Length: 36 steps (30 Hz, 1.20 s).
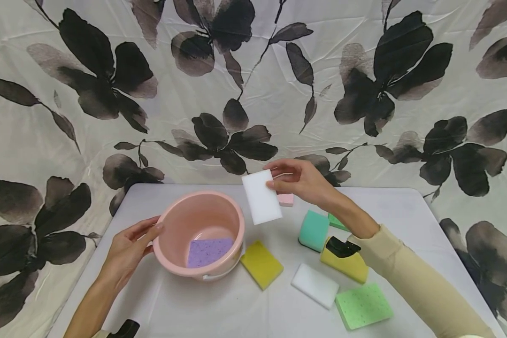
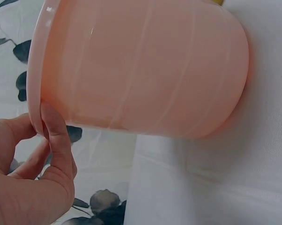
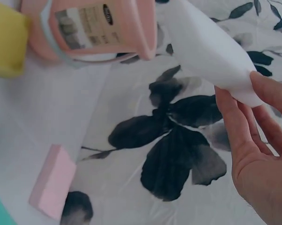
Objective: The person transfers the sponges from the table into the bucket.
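A pink bucket (image 1: 173, 263) stands on the table with a purple sponge (image 1: 209, 252) lying inside on its bottom. My left hand (image 1: 128, 246) pinches the bucket's rim at the left; in the left wrist view the fingers (image 2: 56, 136) grip the rim edge. Up in the air, just right of the bucket, a white sponge (image 1: 262, 199) is pinched by one end between the thumb and fingers of my right hand (image 1: 306, 180). The right wrist view shows this white sponge (image 3: 216, 51) held clear of the table, near the bucket's labelled side (image 3: 89, 28).
Right of the bucket lie a yellow sponge (image 1: 262, 265), a second white sponge (image 1: 315, 285), a light green sponge (image 1: 364, 306), a teal sponge (image 1: 313, 230) and another yellow sponge (image 1: 344, 265). A pink sponge (image 3: 53, 182) and a green sponge (image 1: 337, 222) are partly hidden behind the right arm.
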Each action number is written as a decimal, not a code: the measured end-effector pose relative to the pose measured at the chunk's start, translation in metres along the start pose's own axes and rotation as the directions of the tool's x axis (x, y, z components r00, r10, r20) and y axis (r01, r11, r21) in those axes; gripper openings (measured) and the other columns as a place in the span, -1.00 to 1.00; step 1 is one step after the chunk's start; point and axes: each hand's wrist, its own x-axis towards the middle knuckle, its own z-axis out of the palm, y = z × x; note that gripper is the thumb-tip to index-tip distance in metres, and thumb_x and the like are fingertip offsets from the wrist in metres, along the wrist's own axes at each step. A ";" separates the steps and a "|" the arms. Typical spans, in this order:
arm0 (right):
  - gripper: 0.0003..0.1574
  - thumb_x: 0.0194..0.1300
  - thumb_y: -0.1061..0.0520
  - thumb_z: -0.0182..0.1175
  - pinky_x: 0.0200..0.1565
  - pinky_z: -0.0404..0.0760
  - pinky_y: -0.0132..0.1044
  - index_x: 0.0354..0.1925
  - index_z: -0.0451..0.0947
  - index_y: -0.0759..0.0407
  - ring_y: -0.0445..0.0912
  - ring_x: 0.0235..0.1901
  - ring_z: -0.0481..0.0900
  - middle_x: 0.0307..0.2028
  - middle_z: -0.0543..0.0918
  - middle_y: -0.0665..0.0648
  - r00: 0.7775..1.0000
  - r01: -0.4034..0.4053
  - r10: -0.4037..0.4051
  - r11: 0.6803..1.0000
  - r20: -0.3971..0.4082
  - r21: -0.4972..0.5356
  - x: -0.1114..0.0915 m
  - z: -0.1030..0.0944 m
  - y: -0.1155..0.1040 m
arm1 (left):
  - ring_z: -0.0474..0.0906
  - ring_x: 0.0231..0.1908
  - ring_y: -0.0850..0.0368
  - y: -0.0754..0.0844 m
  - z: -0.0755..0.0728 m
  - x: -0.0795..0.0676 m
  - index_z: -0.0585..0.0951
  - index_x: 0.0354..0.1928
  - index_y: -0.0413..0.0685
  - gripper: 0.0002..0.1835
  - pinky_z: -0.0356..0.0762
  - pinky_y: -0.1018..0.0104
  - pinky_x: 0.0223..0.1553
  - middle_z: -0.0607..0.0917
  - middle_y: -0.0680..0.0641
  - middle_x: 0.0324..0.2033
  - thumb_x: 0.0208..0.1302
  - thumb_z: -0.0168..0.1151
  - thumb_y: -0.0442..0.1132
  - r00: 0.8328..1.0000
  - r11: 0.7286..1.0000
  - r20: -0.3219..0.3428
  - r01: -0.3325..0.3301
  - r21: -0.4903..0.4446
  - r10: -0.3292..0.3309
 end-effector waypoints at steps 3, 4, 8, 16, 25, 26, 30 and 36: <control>-0.48 0.34 0.22 0.39 0.02 0.73 -0.11 0.24 0.57 0.21 0.05 0.04 0.72 0.08 0.66 0.22 1.000 0.006 -0.006 1.000 0.011 0.018 0.005 0.004 -0.007 | 0.63 -0.13 0.44 0.000 0.000 0.000 0.40 0.46 -0.19 -0.22 0.68 0.48 -0.12 0.62 0.33 -0.05 0.36 0.36 0.11 1.000 1.000 -0.004 -0.002 0.005 0.002; -0.48 0.34 0.23 0.40 0.03 0.73 -0.11 0.24 0.57 0.21 0.04 0.04 0.71 0.08 0.66 0.22 1.000 0.008 -0.009 1.000 0.015 0.021 0.007 0.005 -0.010 | 0.63 -0.12 0.44 0.000 0.000 0.000 0.40 0.46 -0.19 -0.21 0.68 0.49 -0.12 0.61 0.33 -0.04 0.36 0.36 0.11 1.000 1.000 -0.006 -0.001 0.007 0.001; -0.50 0.32 0.26 0.40 0.03 0.73 -0.11 0.21 0.59 0.21 0.05 0.03 0.72 0.07 0.67 0.22 1.000 0.016 -0.017 0.999 0.025 0.045 0.014 0.015 -0.015 | 0.63 -0.12 0.44 -0.001 -0.001 0.001 0.40 0.47 -0.18 -0.22 0.68 0.49 -0.12 0.61 0.33 -0.04 0.36 0.36 0.11 1.000 1.000 -0.008 0.005 0.006 -0.005; -0.54 0.32 0.31 0.38 0.01 0.74 -0.09 0.17 0.60 0.26 0.06 -0.04 0.73 -0.01 0.68 0.23 0.995 0.069 -0.073 0.996 0.069 0.061 0.033 0.038 -0.012 | 0.64 -0.12 0.43 -0.001 0.000 0.000 0.41 0.46 -0.18 -0.22 0.68 0.48 -0.12 0.62 0.31 -0.03 0.36 0.36 0.12 1.000 1.000 -0.005 0.000 0.002 0.000; -0.51 0.31 0.33 0.38 -0.03 0.75 -0.13 0.19 0.59 0.31 0.04 -0.11 0.72 -0.05 0.66 0.23 0.985 0.091 -0.093 0.996 0.144 0.025 0.049 0.059 -0.010 | 0.63 -0.11 0.44 0.001 0.001 -0.001 0.41 0.45 -0.19 -0.21 0.68 0.48 -0.10 0.62 0.32 -0.03 0.35 0.36 0.14 1.000 1.000 -0.002 -0.009 0.007 0.009; -0.52 0.31 0.33 0.39 -0.03 0.75 -0.15 0.19 0.59 0.31 0.03 -0.12 0.72 -0.05 0.66 0.23 0.984 0.099 -0.098 0.995 0.152 0.006 0.051 0.061 -0.009 | 0.63 -0.11 0.44 0.001 0.001 -0.001 0.42 0.45 -0.19 -0.21 0.68 0.48 -0.10 0.62 0.32 -0.03 0.35 0.36 0.14 1.000 1.000 -0.002 -0.009 0.005 0.009; -0.54 0.30 0.32 0.40 -0.04 0.74 -0.19 0.16 0.61 0.29 0.00 -0.11 0.72 -0.04 0.67 0.21 0.978 0.117 -0.108 0.992 0.178 -0.045 0.058 0.068 -0.006 | 0.64 -0.12 0.43 0.001 0.000 -0.002 0.42 0.45 -0.21 -0.22 0.68 0.48 -0.11 0.63 0.35 -0.06 0.35 0.36 0.12 1.000 1.000 0.002 -0.012 -0.006 0.012; -0.58 0.31 0.34 0.38 -0.03 0.73 -0.25 0.13 0.61 0.33 -0.03 -0.09 0.72 -0.05 0.71 0.23 0.969 0.144 -0.121 0.985 0.218 -0.094 0.067 0.078 0.001 | 0.64 -0.12 0.42 0.002 0.001 -0.003 0.42 0.44 -0.23 -0.22 0.68 0.48 -0.11 0.63 0.35 -0.08 0.36 0.37 0.10 1.000 1.000 0.000 -0.012 -0.016 0.012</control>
